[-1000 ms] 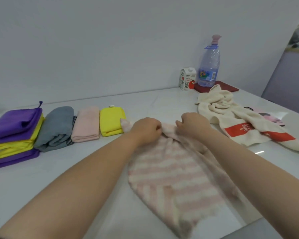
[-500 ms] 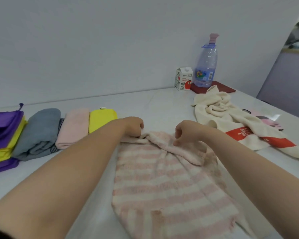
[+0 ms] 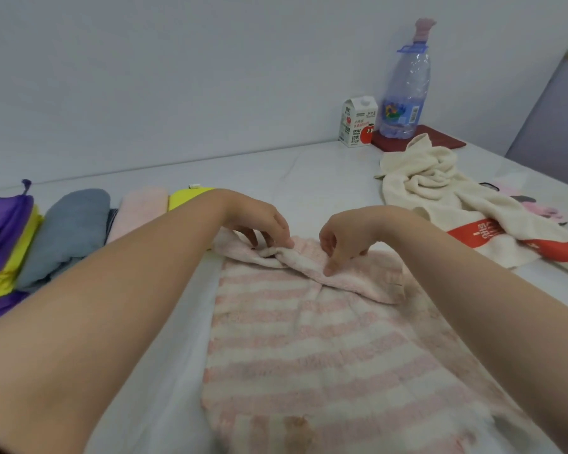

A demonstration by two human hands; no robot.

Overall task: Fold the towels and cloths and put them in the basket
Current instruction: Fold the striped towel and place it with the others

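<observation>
At the far edge of the pink-striped towel [image 3: 309, 348], which lies flat on the white table [image 3: 276, 165], I see my left hand [image 3: 259, 221] pinching the bunched hem. My right hand [image 3: 351, 234], just beside it, pinches the folded-over flap with curled fingertips. Left of the towel lie folded cloths [image 3: 76, 231]; right of it, a crumpled cream towel [image 3: 440, 191].

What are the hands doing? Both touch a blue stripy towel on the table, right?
Not blue: the stripy towel is pink and white. The left hand and right hand do both touch it on the table, as the head view shows.
</observation>
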